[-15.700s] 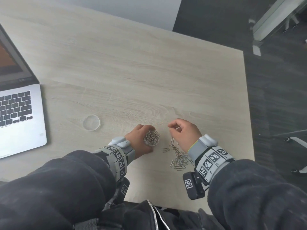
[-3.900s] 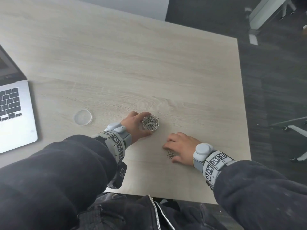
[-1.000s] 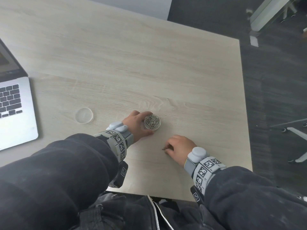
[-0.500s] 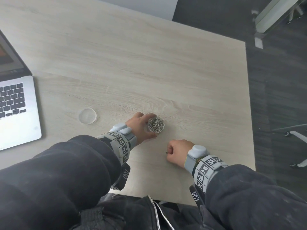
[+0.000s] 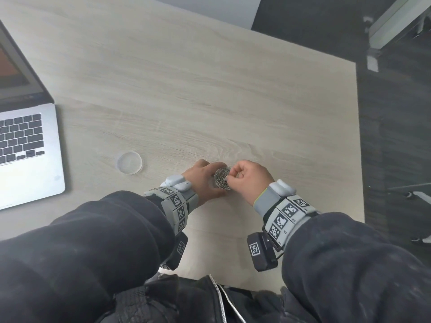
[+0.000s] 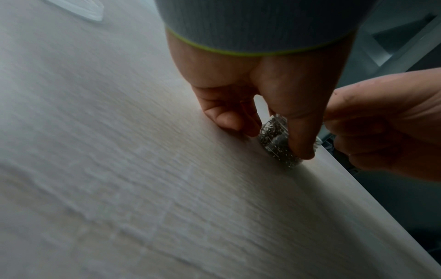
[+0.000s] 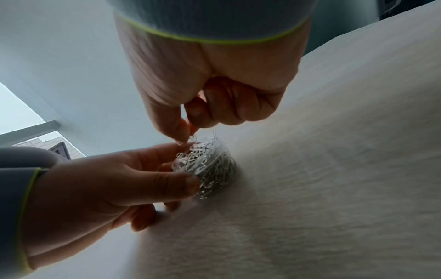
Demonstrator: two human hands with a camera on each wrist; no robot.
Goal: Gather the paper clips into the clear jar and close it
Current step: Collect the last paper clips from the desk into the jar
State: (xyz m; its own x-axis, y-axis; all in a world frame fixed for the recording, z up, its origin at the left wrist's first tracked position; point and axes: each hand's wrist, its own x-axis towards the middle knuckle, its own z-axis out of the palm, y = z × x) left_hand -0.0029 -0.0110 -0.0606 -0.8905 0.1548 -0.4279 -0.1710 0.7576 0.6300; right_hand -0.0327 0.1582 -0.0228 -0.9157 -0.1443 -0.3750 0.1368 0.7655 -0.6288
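Right hand (image 7: 214,90) sits directly above the jar mouth, thumb and forefinger pinched on a paper clip (image 7: 192,137), other fingers curled into the palm; the clip hangs just at the rim, likely so it drops straight in rather than bouncing off the heaped pile. Left hand (image 7: 114,181) wraps thumb and fingers round the side of the clear jar (image 7: 210,169), which stands upright on the table (image 5: 210,101); the grip reads as bracing a light container against tipping while clips go in. Jar is packed with paper clips (image 5: 222,178) up to the rim, a few poking above it, which could obstruct the lid seating later. No loose clips visible on the table near the hands, though the hands hide the patch beneath them. Clear lid (image 5: 129,163) lies flat, well off to the left of the left hand, nothing between it and the jar. Further left, an open laptop (image 5: 25,150) at the table edge, clear of the work. Beyond the right hand, the table ends at dark floor.
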